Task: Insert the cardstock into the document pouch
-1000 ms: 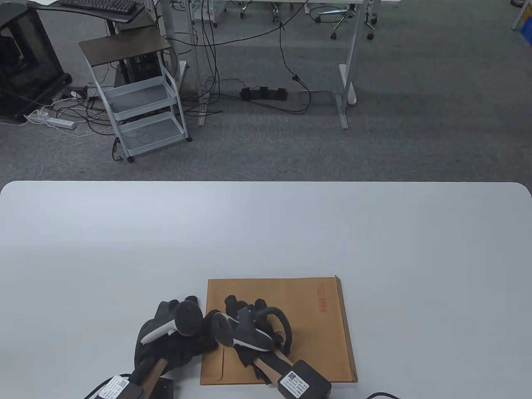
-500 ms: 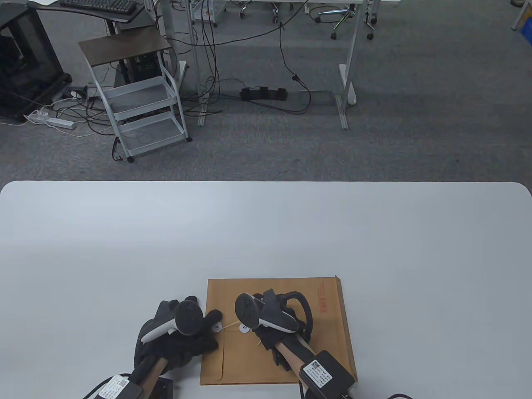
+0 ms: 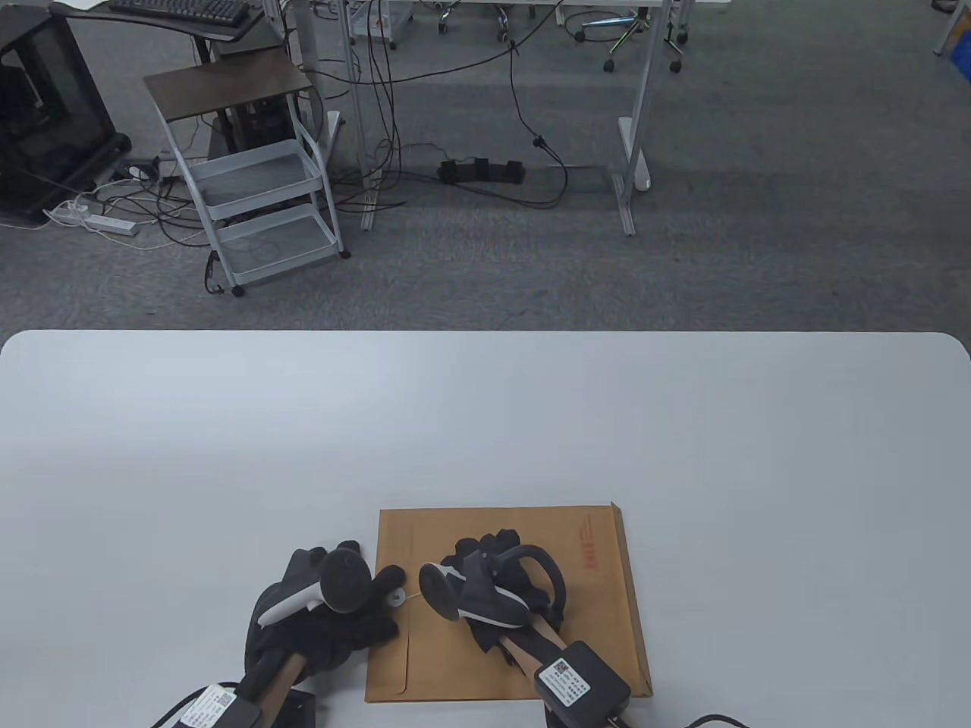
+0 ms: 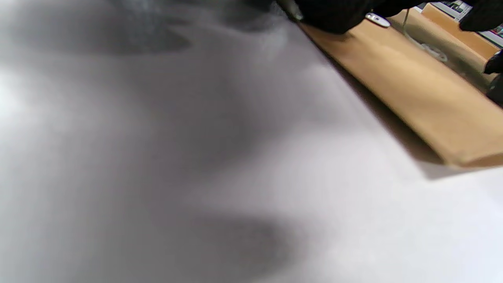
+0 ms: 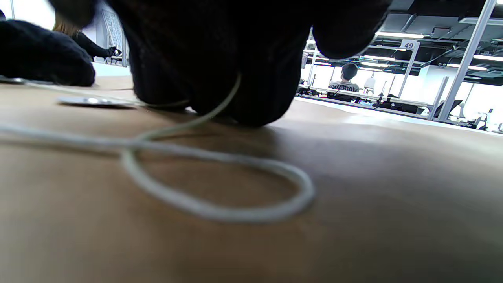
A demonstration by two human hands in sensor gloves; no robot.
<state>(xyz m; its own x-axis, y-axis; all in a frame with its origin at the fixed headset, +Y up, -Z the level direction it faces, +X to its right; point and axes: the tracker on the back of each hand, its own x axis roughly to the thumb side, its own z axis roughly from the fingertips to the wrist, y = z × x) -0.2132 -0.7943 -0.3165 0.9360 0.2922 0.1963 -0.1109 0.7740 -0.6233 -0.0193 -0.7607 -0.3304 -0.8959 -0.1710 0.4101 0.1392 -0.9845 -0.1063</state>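
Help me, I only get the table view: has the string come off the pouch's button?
Observer: The right wrist view shows the string lying in a slack loop on the pouch.
Operator: Does the right hand have it?
Observer: It runs up between that hand's fingers and looks pinched.
Operator: And the left hand?
Observer: In the left wrist view its fingers press the pouch edge beside the button.

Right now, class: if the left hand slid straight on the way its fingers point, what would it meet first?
Probably only bare table: the left hand points away from the person, its fingertips just beside the envelope edge.
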